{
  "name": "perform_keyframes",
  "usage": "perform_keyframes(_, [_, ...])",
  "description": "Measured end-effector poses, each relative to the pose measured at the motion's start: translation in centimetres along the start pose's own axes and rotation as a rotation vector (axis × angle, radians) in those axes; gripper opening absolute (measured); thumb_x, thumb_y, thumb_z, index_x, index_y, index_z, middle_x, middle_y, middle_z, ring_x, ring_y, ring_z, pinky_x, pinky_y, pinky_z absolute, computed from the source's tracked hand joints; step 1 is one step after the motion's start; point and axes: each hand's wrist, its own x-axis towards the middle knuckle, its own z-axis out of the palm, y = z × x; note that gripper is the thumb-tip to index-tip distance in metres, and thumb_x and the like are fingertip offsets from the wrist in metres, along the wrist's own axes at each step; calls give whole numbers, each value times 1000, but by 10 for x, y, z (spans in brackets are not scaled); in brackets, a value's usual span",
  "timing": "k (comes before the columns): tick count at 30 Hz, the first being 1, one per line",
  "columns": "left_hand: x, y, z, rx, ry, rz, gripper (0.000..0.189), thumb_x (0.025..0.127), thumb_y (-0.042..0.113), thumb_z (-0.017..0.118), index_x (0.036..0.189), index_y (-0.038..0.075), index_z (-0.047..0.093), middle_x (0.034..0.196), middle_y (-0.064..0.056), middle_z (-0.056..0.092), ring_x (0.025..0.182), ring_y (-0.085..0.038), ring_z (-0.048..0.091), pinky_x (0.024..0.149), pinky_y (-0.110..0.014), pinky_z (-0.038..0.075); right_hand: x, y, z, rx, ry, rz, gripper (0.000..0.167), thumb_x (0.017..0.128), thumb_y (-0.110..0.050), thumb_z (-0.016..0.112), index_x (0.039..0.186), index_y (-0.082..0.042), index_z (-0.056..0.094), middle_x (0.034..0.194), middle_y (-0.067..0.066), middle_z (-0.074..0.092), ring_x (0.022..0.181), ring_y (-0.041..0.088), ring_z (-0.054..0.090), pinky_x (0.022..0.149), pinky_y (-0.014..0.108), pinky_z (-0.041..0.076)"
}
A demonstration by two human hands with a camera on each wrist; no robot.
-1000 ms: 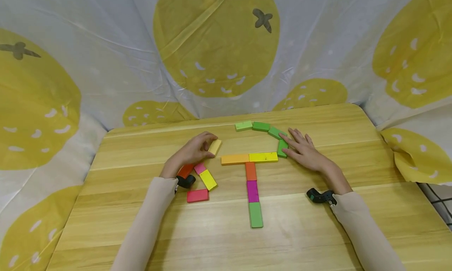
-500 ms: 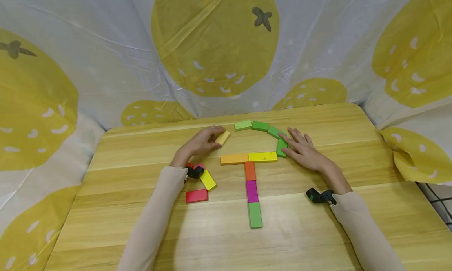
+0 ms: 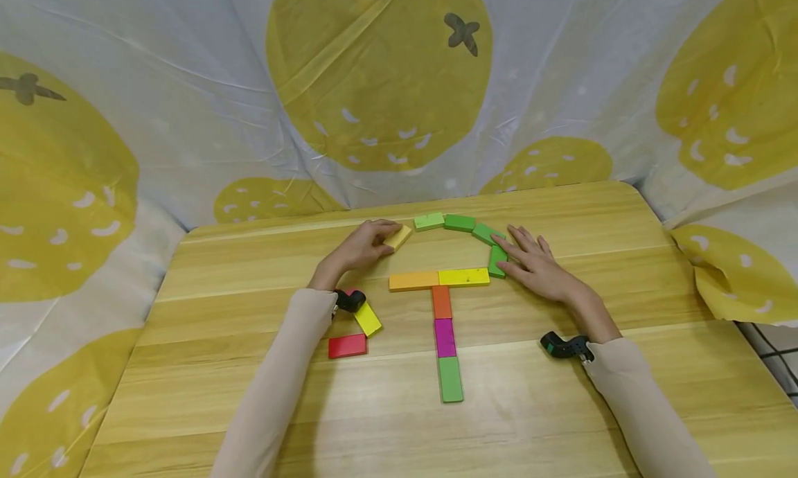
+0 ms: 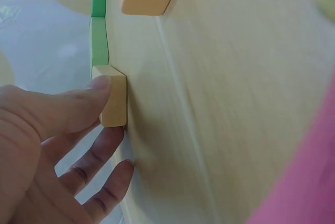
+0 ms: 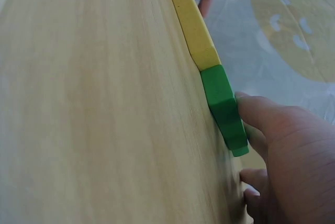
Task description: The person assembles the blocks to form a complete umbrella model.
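Note:
My left hand [image 3: 358, 248] pinches a pale yellow wooden block [image 3: 399, 238] between thumb and fingers. In the left wrist view that block [image 4: 115, 101] stands right at the end of a light green block [image 4: 99, 43]. The light green block [image 3: 429, 222] ends a curved row of green blocks that runs rightward and down. My right hand [image 3: 537, 269] rests at the lower right of this curve, fingers extended, thumb at the lowest green block [image 3: 497, 262]. Beneath the curve, an orange-yellow block [image 3: 414, 280] and a yellow block [image 3: 464, 277] lie end to end.
A column of orange [image 3: 441, 302], purple [image 3: 445, 337] and green [image 3: 451, 379] blocks runs toward the near side. Left of it lie loose red [image 3: 348, 346] and yellow [image 3: 368, 319] blocks, partly beside my left wrist. A fruit-patterned cloth [image 3: 386, 83] hangs behind the wooden table [image 3: 530, 422].
My left hand has carried the pale yellow block right and away from me, up near the light green block. My right hand has stayed at the green curve.

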Motion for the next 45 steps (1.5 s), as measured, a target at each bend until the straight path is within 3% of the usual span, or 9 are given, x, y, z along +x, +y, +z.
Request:
perform_keyframes(12, [7, 2, 2, 24, -5, 7, 54, 100, 3, 66, 151, -1, 50, 155, -21, 52, 80, -20, 41, 87, -36, 40, 0, 2, 0, -4, 0, 0, 64, 110, -40, 46, 167, -23, 21, 174, 21, -1, 161, 45, -7, 125, 67, -12])
perform_keyframes(18, [8, 4, 2, 32, -6, 6, 54, 99, 3, 66, 150, -1, 51, 153, -21, 54, 79, -22, 42, 86, -37, 41, -1, 1, 0, 4, 1, -2, 64, 110, -39, 46, 167, -22, 21, 174, 22, -1, 161, 45, -8, 125, 67, -12])
perform_keyframes(20, [9, 6, 2, 59, -11, 7, 53, 100, 4, 66, 151, -2, 50, 154, -22, 53, 89, -26, 51, 94, -40, 44, -1, 1, 0, 4, 3, -2, 63, 111, -38, 46, 167, -22, 22, 174, 22, -1, 161, 45, -8, 125, 67, -12])
perform_keyframes(22, [9, 10, 2, 108, -23, 10, 52, 102, 5, 61, 152, -3, 48, 157, -23, 49, 112, -34, 59, 112, -46, 42, -1, 1, 0, -1, 5, -2, 63, 111, -38, 45, 167, -21, 21, 174, 22, -1, 161, 46, -7, 124, 67, -12])
perform_keyframes(25, [8, 17, 1, 176, -59, 12, 51, 107, 4, 51, 156, -3, 41, 164, -23, 37, 149, -40, 41, 128, -55, 25, -1, 2, 0, -3, 6, -3, 63, 111, -38, 45, 167, -21, 21, 174, 23, -1, 161, 46, -7, 124, 67, -12])
perform_keyframes(27, [8, 23, 1, 200, -104, 10, 52, 108, 2, 43, 159, -2, 33, 169, -21, 27, 158, -39, 25, 130, -55, 19, -1, 2, 0, -2, 4, -3, 64, 111, -39, 45, 167, -22, 21, 174, 22, -1, 161, 46, -7, 125, 67, -12])
perform_keyframes(33, [11, 32, 6, 211, -217, 5, 58, 110, 4, 35, 165, 2, 16, 175, -15, 7, 163, -33, 6, 132, -49, 12, 0, 3, 0, 6, -2, -3, 64, 110, -40, 45, 167, -24, 21, 174, 21, -2, 161, 44, -8, 125, 67, -13])
perform_keyframes(45, [16, 40, 12, 255, -266, -30, 58, 112, 9, 35, 165, 5, 15, 176, -11, 6, 164, -28, 3, 133, -47, 12, 1, 3, 0, 8, -2, 0, 64, 111, -41, 45, 167, -25, 21, 174, 21, -1, 161, 44, -8, 125, 67, -13])
